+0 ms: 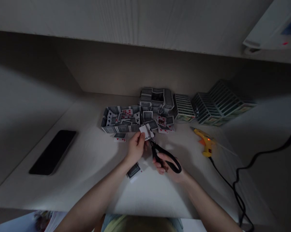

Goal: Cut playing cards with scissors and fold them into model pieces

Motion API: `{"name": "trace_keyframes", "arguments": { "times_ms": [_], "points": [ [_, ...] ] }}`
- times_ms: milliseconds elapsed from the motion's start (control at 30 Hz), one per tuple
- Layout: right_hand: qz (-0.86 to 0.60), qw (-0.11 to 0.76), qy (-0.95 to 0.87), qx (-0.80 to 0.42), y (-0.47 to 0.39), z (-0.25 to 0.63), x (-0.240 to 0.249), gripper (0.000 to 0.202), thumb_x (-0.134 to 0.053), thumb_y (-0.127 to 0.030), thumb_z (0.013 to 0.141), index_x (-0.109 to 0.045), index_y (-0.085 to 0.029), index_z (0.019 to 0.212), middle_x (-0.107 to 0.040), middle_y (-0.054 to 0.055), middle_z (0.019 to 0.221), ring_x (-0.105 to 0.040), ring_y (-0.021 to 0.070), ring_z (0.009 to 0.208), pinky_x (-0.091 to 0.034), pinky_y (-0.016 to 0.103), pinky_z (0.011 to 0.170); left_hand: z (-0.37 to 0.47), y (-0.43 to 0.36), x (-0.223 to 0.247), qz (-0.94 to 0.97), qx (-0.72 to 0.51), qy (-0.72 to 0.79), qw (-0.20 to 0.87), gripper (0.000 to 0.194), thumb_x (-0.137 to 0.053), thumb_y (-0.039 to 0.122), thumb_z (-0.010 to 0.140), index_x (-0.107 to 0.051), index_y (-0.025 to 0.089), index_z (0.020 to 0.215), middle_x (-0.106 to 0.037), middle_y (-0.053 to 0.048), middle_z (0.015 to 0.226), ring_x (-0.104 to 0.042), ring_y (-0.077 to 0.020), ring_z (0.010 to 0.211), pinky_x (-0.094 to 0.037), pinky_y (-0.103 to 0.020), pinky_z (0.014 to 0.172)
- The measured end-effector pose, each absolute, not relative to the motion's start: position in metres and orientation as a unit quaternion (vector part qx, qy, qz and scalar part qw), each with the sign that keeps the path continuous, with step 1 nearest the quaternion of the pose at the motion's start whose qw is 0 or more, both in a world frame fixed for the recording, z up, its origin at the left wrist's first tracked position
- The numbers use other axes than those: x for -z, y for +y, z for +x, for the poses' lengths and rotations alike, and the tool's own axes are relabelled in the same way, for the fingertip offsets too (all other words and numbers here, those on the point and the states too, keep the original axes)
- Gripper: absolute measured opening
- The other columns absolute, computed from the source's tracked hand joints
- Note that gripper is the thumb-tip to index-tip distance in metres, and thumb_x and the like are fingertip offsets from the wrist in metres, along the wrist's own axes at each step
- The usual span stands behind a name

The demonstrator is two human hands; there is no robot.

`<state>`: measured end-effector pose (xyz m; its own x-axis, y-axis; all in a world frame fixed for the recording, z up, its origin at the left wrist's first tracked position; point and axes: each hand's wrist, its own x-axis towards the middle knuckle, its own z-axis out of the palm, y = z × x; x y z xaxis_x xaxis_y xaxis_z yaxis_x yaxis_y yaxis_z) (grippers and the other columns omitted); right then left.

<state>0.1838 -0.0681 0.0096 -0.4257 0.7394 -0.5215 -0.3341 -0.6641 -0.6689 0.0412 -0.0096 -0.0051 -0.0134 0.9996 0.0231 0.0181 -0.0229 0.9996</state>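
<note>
Between the thumb and fingers of my left hand [136, 145] is a playing card [145, 131], held up over the table. My right hand [168, 165] grips black-handled scissors [168, 155], whose blades meet the card at its lower right side; whether they are cutting into it is too small to tell. Behind my hands stands an open box made of playing cards [121, 129] with loose cards inside. Several loose cards [163, 121] lie to its right. Nearer to me, by my left wrist, rests another card [134, 170].
A card-built structure [156, 96] stands at the back, with rows of stacked card packs [216, 108] to its right. A yellow glue gun [203, 141] with a lit light lies at right, its black cord [235, 185] trailing forward. At left lies a black phone [53, 153]. A shelf [135, 25] overhangs.
</note>
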Motion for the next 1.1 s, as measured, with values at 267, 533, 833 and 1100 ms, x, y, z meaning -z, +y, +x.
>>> {"name": "trace_keyframes", "arguments": {
  "times_ms": [267,533,833,1100],
  "points": [
    [-0.421,0.342,-0.25,-0.802,-0.069,0.1832,-0.0045,0.035,-0.066,-0.046,0.065,-0.058,-0.012,0.068,-0.044,-0.004,0.053,-0.036,0.0034,0.039,-0.022,0.021,0.041,0.041,-0.0092,0.0052,0.516,-0.5,0.503,0.481,0.028,-0.041,0.039,0.084,-0.044,0.018,0.065,-0.045,0.006,0.049,-0.042,-0.0072,0.038,-0.033,-0.019,0.038],
    [-0.444,0.341,-0.244,-0.791,-0.0689,0.1797,-0.0107,0.038,-0.069,-0.048,0.06,-0.058,-0.013,0.064,-0.044,-0.005,0.051,-0.034,0.0038,0.038,-0.02,0.022,0.04,0.0411,-0.0084,0.0065,0.519,-0.501,0.501,0.478,0.029,-0.042,0.04,0.084,-0.044,0.019,0.064,-0.045,0.006,0.048,-0.042,-0.007,0.038,-0.032,-0.018,0.037],
    [-0.427,0.34,-0.248,-0.801,-0.0709,0.1829,-0.009,0.038,-0.067,-0.05,0.062,-0.057,-0.012,0.066,-0.043,-0.005,0.052,-0.034,0.004,0.039,-0.021,0.022,0.04,0.0402,-0.0088,0.0072,0.514,-0.498,0.498,0.49,0.03,-0.042,0.043,0.083,-0.044,0.019,0.065,-0.046,0.006,0.049,-0.042,-0.0074,0.038,-0.033,-0.019,0.037],
    [-0.404,0.34,-0.255,-0.81,-0.0703,0.184,-0.0061,0.035,-0.066,-0.046,0.066,-0.058,-0.011,0.069,-0.044,-0.004,0.053,-0.036,0.0039,0.04,-0.022,0.022,0.041,0.0401,-0.0103,0.0056,0.51,-0.499,0.495,0.496,0.03,-0.041,0.043,0.083,-0.044,0.019,0.065,-0.046,0.005,0.048,-0.042,-0.0078,0.038,-0.033,-0.02,0.038]
  ]
}}
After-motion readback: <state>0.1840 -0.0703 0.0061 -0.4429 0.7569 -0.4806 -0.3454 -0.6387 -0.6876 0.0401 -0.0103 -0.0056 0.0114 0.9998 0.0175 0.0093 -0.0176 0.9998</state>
